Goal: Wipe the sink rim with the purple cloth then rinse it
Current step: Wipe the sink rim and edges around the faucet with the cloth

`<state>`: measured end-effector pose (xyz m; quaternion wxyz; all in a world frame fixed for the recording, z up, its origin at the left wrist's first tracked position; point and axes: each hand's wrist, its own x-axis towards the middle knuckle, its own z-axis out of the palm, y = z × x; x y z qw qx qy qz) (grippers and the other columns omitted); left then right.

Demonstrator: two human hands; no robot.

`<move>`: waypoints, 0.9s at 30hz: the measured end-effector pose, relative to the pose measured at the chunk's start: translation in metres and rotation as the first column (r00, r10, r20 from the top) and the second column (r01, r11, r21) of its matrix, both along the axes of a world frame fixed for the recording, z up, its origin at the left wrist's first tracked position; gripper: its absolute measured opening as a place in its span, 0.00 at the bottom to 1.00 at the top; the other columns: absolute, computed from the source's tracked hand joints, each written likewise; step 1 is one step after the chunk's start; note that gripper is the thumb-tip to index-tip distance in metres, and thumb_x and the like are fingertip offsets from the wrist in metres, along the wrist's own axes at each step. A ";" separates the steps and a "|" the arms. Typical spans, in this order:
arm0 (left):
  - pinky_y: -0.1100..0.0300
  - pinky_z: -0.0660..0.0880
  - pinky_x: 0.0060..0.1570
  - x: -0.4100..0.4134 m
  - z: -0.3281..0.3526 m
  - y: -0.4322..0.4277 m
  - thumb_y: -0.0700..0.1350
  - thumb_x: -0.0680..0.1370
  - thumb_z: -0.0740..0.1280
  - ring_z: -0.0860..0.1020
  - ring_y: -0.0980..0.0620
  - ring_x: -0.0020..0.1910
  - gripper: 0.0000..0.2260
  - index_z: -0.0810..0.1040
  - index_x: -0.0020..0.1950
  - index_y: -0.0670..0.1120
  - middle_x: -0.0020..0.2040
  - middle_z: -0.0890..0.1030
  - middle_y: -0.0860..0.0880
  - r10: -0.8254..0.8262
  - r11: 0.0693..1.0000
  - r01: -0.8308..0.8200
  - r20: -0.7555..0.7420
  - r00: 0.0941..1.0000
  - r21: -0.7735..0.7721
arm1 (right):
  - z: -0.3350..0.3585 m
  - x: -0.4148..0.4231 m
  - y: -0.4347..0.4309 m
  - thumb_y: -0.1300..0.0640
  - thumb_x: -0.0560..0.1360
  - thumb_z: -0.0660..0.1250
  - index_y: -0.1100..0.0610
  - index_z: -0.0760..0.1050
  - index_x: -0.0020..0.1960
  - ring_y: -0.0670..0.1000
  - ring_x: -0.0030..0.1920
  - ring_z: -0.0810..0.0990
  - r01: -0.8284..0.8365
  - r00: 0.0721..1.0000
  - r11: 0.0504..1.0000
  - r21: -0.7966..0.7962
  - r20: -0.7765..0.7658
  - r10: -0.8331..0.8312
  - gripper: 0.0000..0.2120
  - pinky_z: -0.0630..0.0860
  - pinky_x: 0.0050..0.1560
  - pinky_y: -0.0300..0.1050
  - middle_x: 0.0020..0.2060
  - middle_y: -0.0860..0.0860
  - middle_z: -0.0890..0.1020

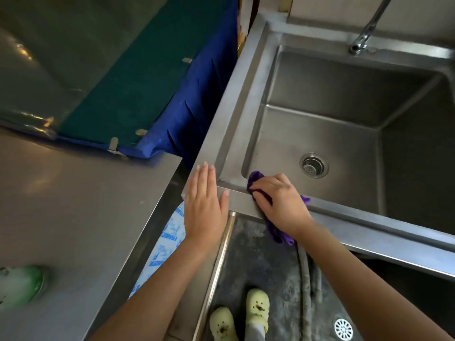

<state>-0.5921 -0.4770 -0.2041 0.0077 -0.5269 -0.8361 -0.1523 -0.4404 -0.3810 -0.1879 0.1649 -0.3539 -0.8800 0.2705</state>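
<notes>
pressing the purple cloth [269,219] onto the sink rim [240,196] with my curled right hand [280,205], my left hand [205,205] lies flat, fingers straight, on the corner.

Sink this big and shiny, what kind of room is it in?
Probably a commercial kitchen or washing-up area, though I can't be sure. There's a deep stainless steel sink with a tall tap, a steel worktable right beside it, and a round floor drain.

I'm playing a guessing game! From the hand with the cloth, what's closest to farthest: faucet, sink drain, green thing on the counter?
1. Sink drain, inside the sink, just past the right hand gripping the purple cloth.
2. Faucet, at the back.
3. Green thing, far left on the counter.
</notes>
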 end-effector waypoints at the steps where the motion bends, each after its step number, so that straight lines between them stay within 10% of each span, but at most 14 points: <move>1: 0.53 0.53 0.74 -0.006 -0.002 -0.001 0.58 0.80 0.47 0.59 0.46 0.75 0.30 0.62 0.74 0.39 0.75 0.63 0.42 0.015 1.000 -0.015 -0.002 1.000 -0.021 | 0.001 -0.005 0.002 0.58 0.76 0.63 0.57 0.80 0.53 0.52 0.51 0.73 -0.047 0.999 0.999 -0.017 -0.004 0.047 0.09 0.70 0.54 0.42 0.49 0.49 0.83; 12: 0.52 0.54 0.73 -0.010 -0.011 -0.004 0.58 0.81 0.43 0.58 0.47 0.75 0.30 0.61 0.74 0.39 0.75 0.62 0.43 0.006 0.999 -0.007 -0.021 1.000 -0.045 | 0.004 -0.065 0.036 0.54 0.77 0.55 0.59 0.81 0.51 0.56 0.51 0.78 -0.374 0.926 0.911 0.175 0.119 0.357 0.17 0.76 0.55 0.47 0.50 0.52 0.84; 27: 0.54 0.52 0.74 -0.009 -0.015 -0.003 0.58 0.81 0.43 0.58 0.48 0.76 0.29 0.61 0.74 0.41 0.76 0.62 0.44 0.029 0.998 -0.030 -0.025 0.999 -0.060 | -0.015 -0.094 0.135 0.57 0.77 0.56 0.64 0.78 0.43 0.56 0.49 0.74 -0.141 0.990 0.970 0.200 0.011 0.142 0.15 0.67 0.51 0.39 0.40 0.56 0.83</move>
